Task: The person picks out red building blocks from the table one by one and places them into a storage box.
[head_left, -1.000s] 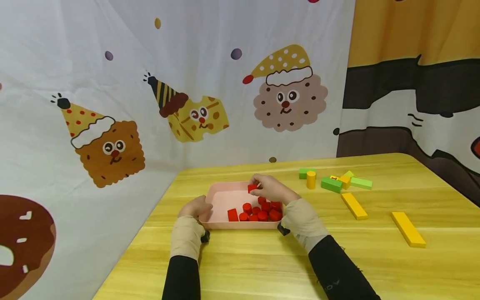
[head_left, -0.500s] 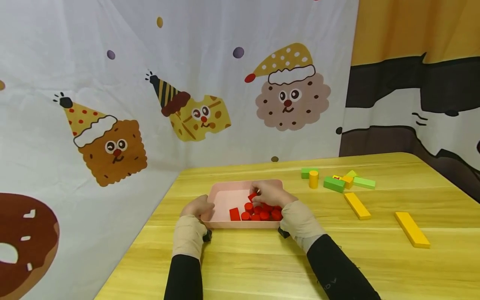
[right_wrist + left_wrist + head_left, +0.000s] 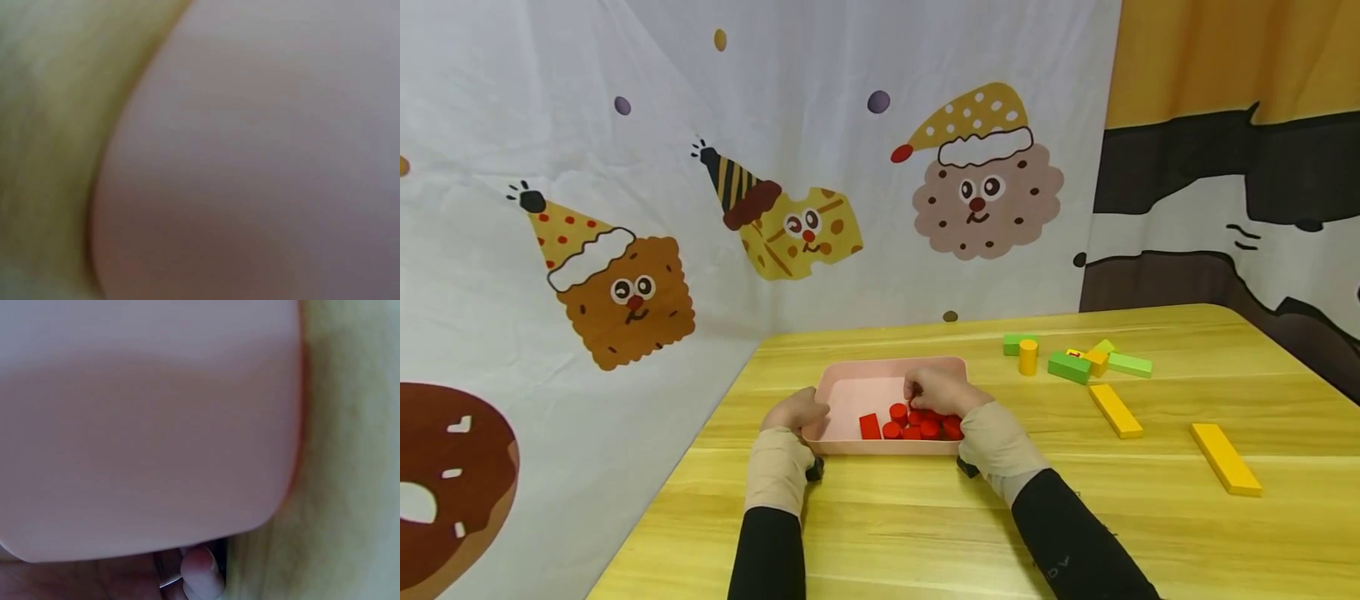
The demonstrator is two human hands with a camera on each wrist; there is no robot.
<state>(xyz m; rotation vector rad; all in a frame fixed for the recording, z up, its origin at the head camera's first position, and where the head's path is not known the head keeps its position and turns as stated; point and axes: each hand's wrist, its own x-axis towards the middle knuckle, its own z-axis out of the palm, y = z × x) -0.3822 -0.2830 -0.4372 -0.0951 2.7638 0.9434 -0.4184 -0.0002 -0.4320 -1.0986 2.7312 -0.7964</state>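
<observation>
A shallow pink tray (image 3: 880, 447) lies on the table, with several red blocks gathered toward its right side. Among them are a flat rectangular block (image 3: 869, 427) and an upright cylinder (image 3: 898, 413). My left hand (image 3: 796, 410) grips the tray's left edge; in the left wrist view its fingertip (image 3: 201, 572) shows beside the tray wall (image 3: 150, 456). Inside the tray, low over the pile, my right hand (image 3: 938, 392) pinches a red block that its fingers mostly hide. The right wrist view holds only the blurred tray wall (image 3: 237, 156).
Right of the tray, a yellow cylinder (image 3: 1027, 357) stands near green blocks (image 3: 1069, 367) and other small pieces. Two long yellow blocks (image 3: 1116, 411) lie closer on the wooden table (image 3: 880, 517). A printed curtain (image 3: 850, 125) hangs behind.
My right hand has lowered the red block from above the tray's far side toward the pile. The left hand stays on the tray's edge; the head view has shifted slightly.
</observation>
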